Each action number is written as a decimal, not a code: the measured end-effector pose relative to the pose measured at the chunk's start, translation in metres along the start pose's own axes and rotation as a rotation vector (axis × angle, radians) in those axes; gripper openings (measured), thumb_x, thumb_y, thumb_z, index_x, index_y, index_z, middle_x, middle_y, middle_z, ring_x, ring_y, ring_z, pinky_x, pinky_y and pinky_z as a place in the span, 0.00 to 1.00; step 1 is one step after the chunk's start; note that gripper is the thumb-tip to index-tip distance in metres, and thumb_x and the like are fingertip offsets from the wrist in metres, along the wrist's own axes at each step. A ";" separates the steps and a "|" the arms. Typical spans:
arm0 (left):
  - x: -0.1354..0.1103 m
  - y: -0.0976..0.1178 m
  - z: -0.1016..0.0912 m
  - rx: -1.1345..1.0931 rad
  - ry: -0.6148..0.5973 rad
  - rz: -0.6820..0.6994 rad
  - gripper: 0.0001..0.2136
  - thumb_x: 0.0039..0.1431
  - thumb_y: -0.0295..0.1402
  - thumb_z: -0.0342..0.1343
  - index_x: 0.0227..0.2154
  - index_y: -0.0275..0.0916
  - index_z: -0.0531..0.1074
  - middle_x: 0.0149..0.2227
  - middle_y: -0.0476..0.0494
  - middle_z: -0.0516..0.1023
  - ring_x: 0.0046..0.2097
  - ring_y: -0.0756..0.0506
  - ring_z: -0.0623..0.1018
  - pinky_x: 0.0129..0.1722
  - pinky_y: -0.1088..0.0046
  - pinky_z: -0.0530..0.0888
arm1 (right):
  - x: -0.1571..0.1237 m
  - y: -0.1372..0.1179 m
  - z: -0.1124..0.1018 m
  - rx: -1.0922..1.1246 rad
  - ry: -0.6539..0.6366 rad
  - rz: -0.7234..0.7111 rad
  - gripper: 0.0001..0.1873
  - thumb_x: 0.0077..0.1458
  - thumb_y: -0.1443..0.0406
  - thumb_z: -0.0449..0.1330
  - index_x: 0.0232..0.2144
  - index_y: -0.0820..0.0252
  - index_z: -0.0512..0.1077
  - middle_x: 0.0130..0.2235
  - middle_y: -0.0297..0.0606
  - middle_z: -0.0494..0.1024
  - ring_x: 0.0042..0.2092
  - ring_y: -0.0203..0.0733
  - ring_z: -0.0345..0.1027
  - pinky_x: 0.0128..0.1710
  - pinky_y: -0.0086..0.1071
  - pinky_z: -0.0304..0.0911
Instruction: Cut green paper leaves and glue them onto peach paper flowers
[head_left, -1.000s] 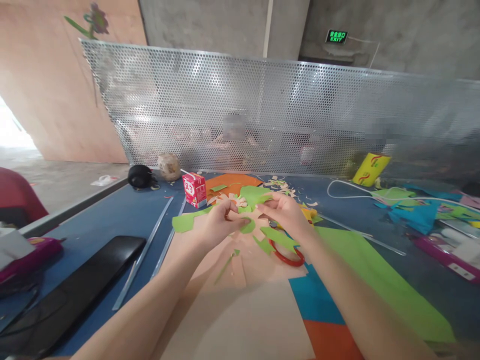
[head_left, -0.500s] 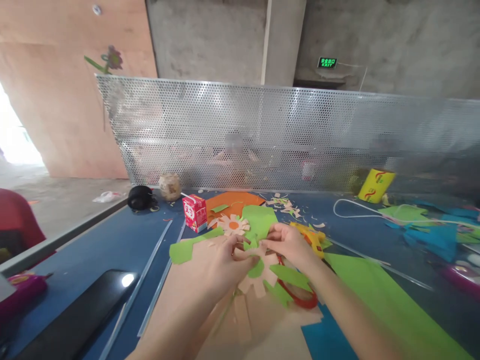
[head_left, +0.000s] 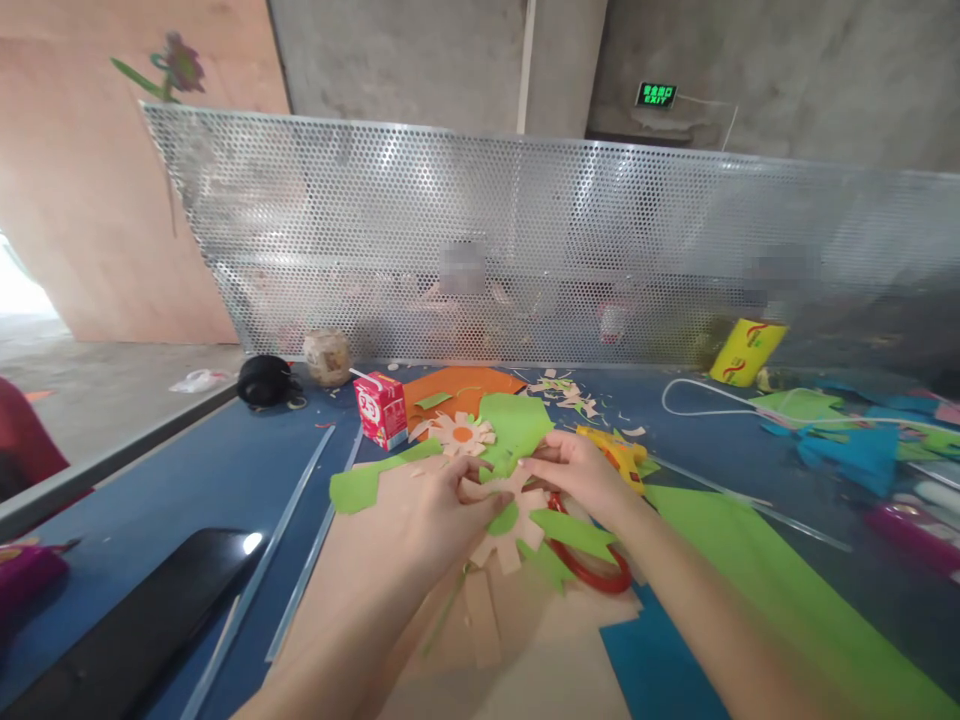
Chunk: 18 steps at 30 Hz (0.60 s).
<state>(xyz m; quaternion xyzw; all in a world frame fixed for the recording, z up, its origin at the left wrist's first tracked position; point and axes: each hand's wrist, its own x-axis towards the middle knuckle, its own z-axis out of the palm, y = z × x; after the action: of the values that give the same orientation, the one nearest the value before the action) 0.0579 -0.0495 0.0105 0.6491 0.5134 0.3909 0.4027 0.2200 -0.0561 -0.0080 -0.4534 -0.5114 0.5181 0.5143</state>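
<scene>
A pale peach flower cut-out point(head_left: 508, 550) with a green round centre is between my hands, above a peach sheet point(head_left: 337, 580). My left hand point(head_left: 446, 505) pinches its upper left edge, thumb over the petals. My right hand point(head_left: 581, 475) has thumb and forefinger closed at its upper right petal. The fingers partly hide the flower's top. Just beyond lies a smaller peach flower point(head_left: 461, 434) with an orange centre, beside a green sheet point(head_left: 517, 420). Under my right wrist are a green leaf shape point(head_left: 574, 532) and red-handled scissors point(head_left: 600, 578).
A yellow glue gun point(head_left: 619, 455) lies right of my right hand. A red drink carton point(head_left: 381, 410) stands at back left, near a jar point(head_left: 327, 357). A black phone point(head_left: 142, 620) and clear glue sticks point(head_left: 300, 580) lie left. A perforated metal screen point(head_left: 420, 230) borders the back.
The view has tilted down slightly, so the scene sits higher in the picture. Both hands stay at the flower, with only small finger shifts.
</scene>
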 end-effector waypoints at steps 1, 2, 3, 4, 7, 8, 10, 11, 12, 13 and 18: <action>-0.001 0.001 0.000 0.053 -0.013 0.002 0.09 0.32 0.34 0.61 0.20 0.39 0.68 0.14 0.54 0.62 0.21 0.51 0.62 0.19 0.79 0.56 | 0.000 -0.001 0.000 -0.007 0.010 0.003 0.10 0.40 0.65 0.63 0.30 0.60 0.71 0.29 0.35 0.77 0.31 0.37 0.71 0.32 0.31 0.67; -0.002 0.002 0.000 0.101 -0.032 -0.003 0.09 0.34 0.35 0.60 0.21 0.39 0.68 0.14 0.55 0.61 0.21 0.51 0.62 0.19 0.79 0.55 | 0.000 -0.002 0.000 -0.011 0.015 0.004 0.11 0.39 0.65 0.63 0.30 0.61 0.71 0.29 0.35 0.77 0.31 0.37 0.71 0.32 0.31 0.67; -0.003 0.003 -0.001 0.137 -0.056 -0.011 0.09 0.35 0.36 0.59 0.21 0.39 0.68 0.14 0.55 0.60 0.21 0.52 0.61 0.19 0.79 0.55 | 0.000 -0.003 0.000 -0.011 0.018 0.004 0.12 0.38 0.65 0.64 0.30 0.61 0.72 0.29 0.35 0.77 0.31 0.36 0.71 0.33 0.31 0.67; -0.003 0.003 -0.001 0.162 -0.076 -0.018 0.09 0.36 0.37 0.58 0.21 0.38 0.67 0.14 0.56 0.60 0.20 0.52 0.60 0.19 0.79 0.54 | 0.000 -0.003 0.000 -0.010 0.019 0.000 0.12 0.37 0.65 0.64 0.30 0.62 0.72 0.29 0.35 0.77 0.31 0.36 0.71 0.33 0.31 0.67; -0.001 0.000 -0.001 0.205 -0.097 0.002 0.10 0.38 0.40 0.57 0.18 0.38 0.66 0.13 0.56 0.58 0.20 0.53 0.59 0.19 0.79 0.52 | 0.001 -0.004 0.000 -0.014 0.026 -0.016 0.12 0.37 0.65 0.64 0.28 0.62 0.72 0.28 0.35 0.76 0.29 0.35 0.70 0.32 0.30 0.67; 0.001 -0.003 -0.002 0.214 -0.096 0.024 0.11 0.38 0.41 0.57 0.17 0.39 0.66 0.13 0.56 0.58 0.20 0.53 0.59 0.19 0.79 0.53 | 0.001 -0.004 0.000 -0.013 0.030 -0.021 0.12 0.36 0.65 0.64 0.28 0.62 0.72 0.28 0.35 0.76 0.29 0.35 0.70 0.32 0.30 0.67; 0.004 -0.009 -0.003 0.225 -0.073 0.063 0.12 0.37 0.42 0.57 0.16 0.39 0.66 0.12 0.55 0.60 0.20 0.52 0.61 0.19 0.79 0.53 | 0.000 -0.006 0.000 -0.011 0.037 -0.018 0.12 0.36 0.65 0.64 0.29 0.61 0.72 0.29 0.35 0.76 0.29 0.34 0.70 0.32 0.30 0.67; 0.006 -0.011 -0.003 0.224 -0.065 0.074 0.12 0.37 0.43 0.57 0.16 0.39 0.67 0.12 0.55 0.61 0.20 0.52 0.62 0.19 0.78 0.54 | -0.001 -0.007 0.000 -0.008 0.041 -0.011 0.11 0.37 0.64 0.64 0.28 0.61 0.72 0.29 0.34 0.76 0.29 0.34 0.70 0.32 0.30 0.67; 0.007 -0.013 -0.004 0.219 -0.055 0.073 0.12 0.36 0.44 0.57 0.16 0.39 0.67 0.12 0.55 0.60 0.20 0.52 0.62 0.19 0.78 0.54 | -0.001 -0.008 0.000 -0.006 0.049 -0.001 0.09 0.39 0.63 0.63 0.27 0.60 0.72 0.28 0.34 0.76 0.28 0.34 0.70 0.31 0.29 0.66; 0.007 -0.014 -0.004 0.208 -0.055 0.066 0.12 0.36 0.44 0.57 0.17 0.40 0.68 0.12 0.55 0.60 0.19 0.52 0.62 0.19 0.78 0.54 | -0.002 -0.009 0.000 -0.006 0.061 0.008 0.08 0.41 0.62 0.62 0.26 0.60 0.71 0.27 0.33 0.75 0.28 0.34 0.70 0.29 0.28 0.66; 0.006 -0.012 -0.003 0.097 -0.083 -0.010 0.13 0.35 0.44 0.57 0.18 0.39 0.68 0.12 0.56 0.58 0.19 0.52 0.62 0.20 0.78 0.56 | 0.001 -0.010 -0.002 -0.002 0.123 -0.002 0.07 0.44 0.61 0.59 0.22 0.60 0.70 0.23 0.32 0.73 0.26 0.32 0.69 0.25 0.25 0.64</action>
<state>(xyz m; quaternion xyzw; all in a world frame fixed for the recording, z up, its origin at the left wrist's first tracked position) 0.0519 -0.0418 0.0013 0.6809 0.5180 0.3363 0.3937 0.2223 -0.0559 0.0021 -0.4845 -0.4799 0.4879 0.5449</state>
